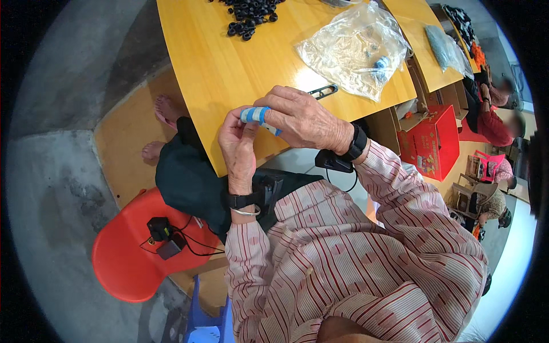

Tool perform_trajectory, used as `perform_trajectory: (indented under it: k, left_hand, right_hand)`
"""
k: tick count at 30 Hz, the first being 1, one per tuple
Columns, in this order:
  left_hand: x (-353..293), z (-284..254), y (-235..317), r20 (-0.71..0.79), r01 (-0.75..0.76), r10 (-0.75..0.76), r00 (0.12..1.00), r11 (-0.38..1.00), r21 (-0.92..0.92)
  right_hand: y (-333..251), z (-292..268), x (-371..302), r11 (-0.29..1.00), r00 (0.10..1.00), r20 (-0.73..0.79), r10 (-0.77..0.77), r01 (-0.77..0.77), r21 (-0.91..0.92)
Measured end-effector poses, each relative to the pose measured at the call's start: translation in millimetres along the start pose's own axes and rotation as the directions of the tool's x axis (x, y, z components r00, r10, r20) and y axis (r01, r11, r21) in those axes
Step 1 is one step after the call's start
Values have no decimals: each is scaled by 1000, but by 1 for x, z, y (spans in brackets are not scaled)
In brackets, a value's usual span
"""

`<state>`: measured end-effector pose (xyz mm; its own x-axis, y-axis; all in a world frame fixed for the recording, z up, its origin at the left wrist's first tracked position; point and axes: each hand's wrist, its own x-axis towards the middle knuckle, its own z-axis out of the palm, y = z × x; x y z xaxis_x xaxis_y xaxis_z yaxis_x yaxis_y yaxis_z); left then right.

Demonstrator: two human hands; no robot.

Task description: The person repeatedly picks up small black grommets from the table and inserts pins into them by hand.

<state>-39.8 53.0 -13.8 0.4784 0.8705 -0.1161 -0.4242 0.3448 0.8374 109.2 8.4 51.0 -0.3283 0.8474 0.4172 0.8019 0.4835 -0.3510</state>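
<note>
My left hand [237, 150] and my right hand [306, 117] meet over the table's near edge, fingertips pinched together. A blue-and-white striped wrap [254, 115] covers part of the fingers where they meet; whether it is worn or held I cannot tell. Anything small between the fingertips is hidden. Just beyond my right hand lies a slim black part [324, 91] with an oval slot, partly covered by the hand. Farther off, a heap of small black ring-like parts [246, 26] is spread on the yellow wooden table [211, 68].
A clear plastic bag [349, 48] with a few small pieces lies at the table's right. Below it stands a red box [429, 143]. To my left, a red stool [126, 251] carries black devices [166, 237] with cables. Several people sit at the far right.
</note>
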Motion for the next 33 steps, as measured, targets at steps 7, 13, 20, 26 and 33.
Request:
perform_trajectory:
  k: [7, 13, 20, 26, 33]
  left_hand:
    - [-1, 0, 2, -36, -7, 7, 999, 1000, 2]
    - [2, -2, -7, -74, -20, 25, 997, 998, 67]
    - [-1, -3, -3, -8, -96, 96, 995, 994, 47]
    - [-2, -2, -4, -7, -72, 73, 997, 996, 46]
    - [-3, -11, -12, 46, -89, 89, 995, 996, 16]
  right_hand:
    - [0, 2, 6, 999, 1000, -11, -25, 26, 38]
    - [11, -3, 5, 992, 998, -40, 57, -52, 118]
    - [20, -6, -1, 962, 966, -143, 215, -183, 205]
    - [11, -4, -5, 934, 964, -138, 225, -174, 312]
    - [8, 0, -7, 982, 997, -68, 44, -31, 188]
